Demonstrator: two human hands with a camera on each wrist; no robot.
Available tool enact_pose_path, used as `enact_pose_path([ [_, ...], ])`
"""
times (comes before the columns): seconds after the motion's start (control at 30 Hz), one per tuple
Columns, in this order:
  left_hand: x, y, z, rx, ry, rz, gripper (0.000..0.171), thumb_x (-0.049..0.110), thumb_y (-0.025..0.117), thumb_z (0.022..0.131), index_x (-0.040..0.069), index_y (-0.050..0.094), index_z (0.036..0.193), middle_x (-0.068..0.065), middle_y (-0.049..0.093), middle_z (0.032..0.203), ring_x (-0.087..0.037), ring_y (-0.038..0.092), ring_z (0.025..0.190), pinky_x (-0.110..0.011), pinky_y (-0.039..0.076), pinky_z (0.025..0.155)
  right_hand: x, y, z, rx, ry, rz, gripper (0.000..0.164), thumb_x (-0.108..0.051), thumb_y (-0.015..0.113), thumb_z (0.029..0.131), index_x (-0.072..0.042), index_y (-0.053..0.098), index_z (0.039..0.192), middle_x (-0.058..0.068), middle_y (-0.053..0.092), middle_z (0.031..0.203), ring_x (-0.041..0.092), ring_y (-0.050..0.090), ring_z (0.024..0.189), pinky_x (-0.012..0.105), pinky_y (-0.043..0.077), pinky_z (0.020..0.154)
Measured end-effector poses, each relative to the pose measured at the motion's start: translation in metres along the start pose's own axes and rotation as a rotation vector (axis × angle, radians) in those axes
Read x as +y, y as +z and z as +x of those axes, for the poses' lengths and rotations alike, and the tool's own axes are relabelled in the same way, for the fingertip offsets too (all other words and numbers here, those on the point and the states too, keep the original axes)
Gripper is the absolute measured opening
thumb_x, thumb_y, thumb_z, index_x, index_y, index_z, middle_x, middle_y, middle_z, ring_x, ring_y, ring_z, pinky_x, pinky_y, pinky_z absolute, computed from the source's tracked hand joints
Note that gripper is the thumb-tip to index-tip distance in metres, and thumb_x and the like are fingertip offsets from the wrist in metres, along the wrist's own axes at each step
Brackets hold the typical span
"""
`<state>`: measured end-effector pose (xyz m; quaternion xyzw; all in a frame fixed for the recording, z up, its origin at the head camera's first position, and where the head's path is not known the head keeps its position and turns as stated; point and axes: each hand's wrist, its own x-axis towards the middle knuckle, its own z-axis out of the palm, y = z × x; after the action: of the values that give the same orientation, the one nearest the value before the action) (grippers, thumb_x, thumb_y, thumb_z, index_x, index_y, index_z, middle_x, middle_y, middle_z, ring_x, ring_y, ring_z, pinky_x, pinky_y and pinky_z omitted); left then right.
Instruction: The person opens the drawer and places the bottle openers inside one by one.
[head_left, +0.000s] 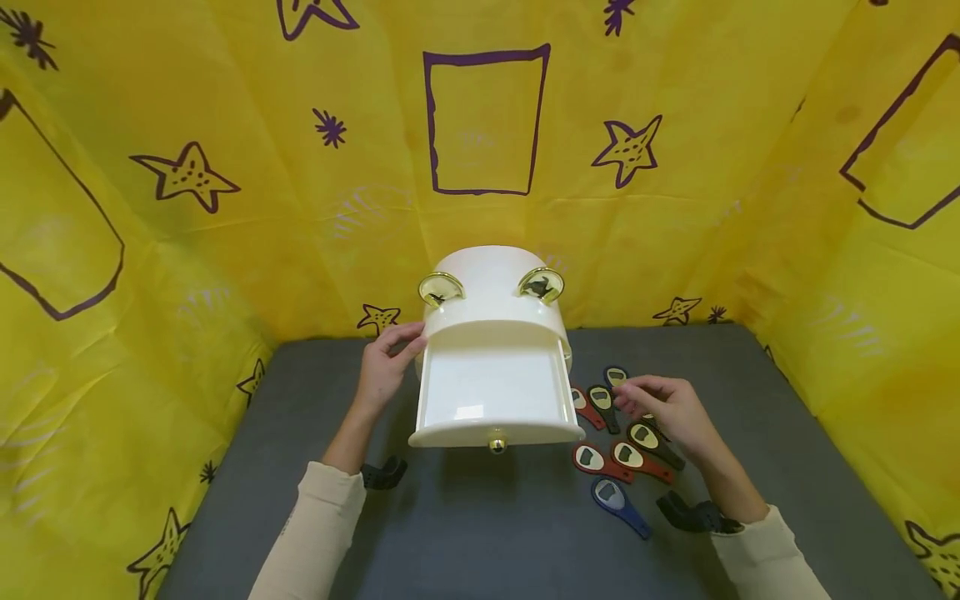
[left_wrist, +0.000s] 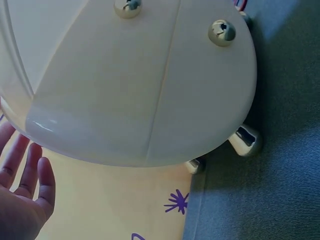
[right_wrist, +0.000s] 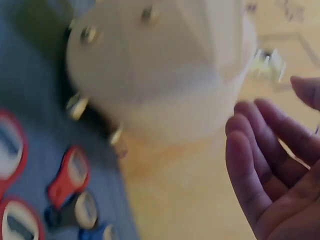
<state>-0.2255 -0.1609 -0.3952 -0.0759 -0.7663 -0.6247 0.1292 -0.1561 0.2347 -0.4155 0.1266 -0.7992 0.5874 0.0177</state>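
Since the drawer (head_left: pixel 495 375) is pulled out toward me from the white box (head_left: pixel 491 283) at the desk's (head_left: pixel 487 533) far middle, I read my left hand (head_left: pixel 382 367) as steadying the box's left side, fingers loosely extended; can't confirm firm contact from these angles. My right hand (head_left: pixel 671 408), fingers softly bent, holds nothing above the bottle openers (head_left: pixel 619 504), probably laid right of the box for short reach.
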Motion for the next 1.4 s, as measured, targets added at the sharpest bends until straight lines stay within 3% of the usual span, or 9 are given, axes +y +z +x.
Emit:
enact_pose_path([
  [0.17,-0.021,0.0,0.007,0.02,0.006,-0.028,0.031,0.006,0.07,0.088,-0.006,0.067,0.117,-0.022,0.061,0.127,0.004,0.057,0.098,-0.009,0.048,0.082,0.036,-0.013,0.009,0.125,0.202,-0.109,0.042,-0.029,0.06,0.097,0.01,0.065,0.113,-0.012,0.071,0.081,0.009,0.066,0.071,0.029,0.058,0.068],
  [0.33,-0.027,0.0,0.008,0.025,0.034,-0.038,0.031,0.01,0.071,0.089,-0.005,0.068,0.116,-0.02,0.062,0.125,0.001,0.058,0.099,-0.01,0.05,0.081,0.07,-0.028,0.021,0.172,0.268,-0.272,0.046,-0.033,0.059,0.098,0.008,0.064,0.118,0.02,0.071,0.102,0.021,0.067,0.079,0.031,0.057,0.068],
  [0.47,-0.026,0.0,0.008,0.035,0.049,-0.049,0.03,0.009,0.071,0.088,-0.005,0.069,0.115,-0.021,0.062,0.123,-0.001,0.059,0.1,-0.011,0.051,0.081,0.089,-0.039,0.03,0.185,0.295,-0.444,0.045,-0.033,0.059,0.097,0.007,0.065,0.117,0.028,0.067,0.111,0.034,0.065,0.088,0.034,0.054,0.07],
  [0.57,-0.023,-0.001,0.008,0.036,0.04,-0.049,0.031,0.008,0.07,0.089,-0.006,0.068,0.116,-0.021,0.062,0.124,0.0,0.057,0.102,-0.01,0.05,0.082,0.097,-0.046,0.034,0.174,0.3,-0.561,0.044,-0.03,0.061,0.096,0.01,0.064,0.115,0.031,0.066,0.112,0.042,0.064,0.093,0.045,0.054,0.075],
  [0.77,-0.002,-0.001,0.002,0.028,0.016,-0.035,0.031,0.003,0.068,0.089,-0.009,0.066,0.117,-0.025,0.06,0.125,0.004,0.057,0.098,-0.008,0.05,0.08,0.108,-0.055,0.033,0.111,0.33,-0.731,0.04,-0.021,0.065,0.09,0.015,0.062,0.107,0.034,0.065,0.103,0.049,0.06,0.092,0.056,0.049,0.079],
  [0.9,0.006,-0.001,0.0,0.03,0.03,-0.023,0.031,0.002,0.069,0.088,-0.011,0.065,0.116,-0.026,0.061,0.123,0.006,0.058,0.096,-0.008,0.049,0.079,0.115,-0.056,0.032,0.097,0.339,-0.773,0.039,-0.018,0.066,0.087,0.017,0.063,0.104,0.035,0.065,0.102,0.051,0.058,0.092,0.058,0.047,0.08],
  [1.2,-0.027,-0.001,0.006,0.043,0.013,-0.018,0.031,0.009,0.072,0.088,-0.004,0.068,0.117,-0.019,0.062,0.125,0.004,0.058,0.1,-0.009,0.049,0.081,0.127,-0.048,0.03,0.118,0.325,-0.804,0.032,-0.012,0.07,0.079,0.016,0.066,0.094,0.034,0.066,0.095,0.051,0.06,0.086,0.058,0.048,0.075],
  [1.3,-0.029,0.0,0.006,0.039,0.033,-0.027,0.031,0.009,0.072,0.087,-0.003,0.069,0.115,-0.018,0.063,0.123,0.002,0.058,0.101,-0.01,0.05,0.081,0.13,-0.046,0.028,0.135,0.316,-0.806,0.028,-0.01,0.068,0.077,0.015,0.066,0.089,0.033,0.066,0.091,0.05,0.06,0.083,0.058,0.048,0.073],
  [1.4,-0.02,0.0,0.004,0.018,0.032,-0.034,0.031,0.008,0.071,0.088,-0.005,0.068,0.116,-0.021,0.062,0.124,0.002,0.057,0.101,-0.009,0.049,0.081,0.131,-0.045,0.028,0.146,0.309,-0.803,0.028,-0.01,0.068,0.077,0.016,0.066,0.09,0.034,0.066,0.092,0.051,0.059,0.084,0.059,0.048,0.073],
])
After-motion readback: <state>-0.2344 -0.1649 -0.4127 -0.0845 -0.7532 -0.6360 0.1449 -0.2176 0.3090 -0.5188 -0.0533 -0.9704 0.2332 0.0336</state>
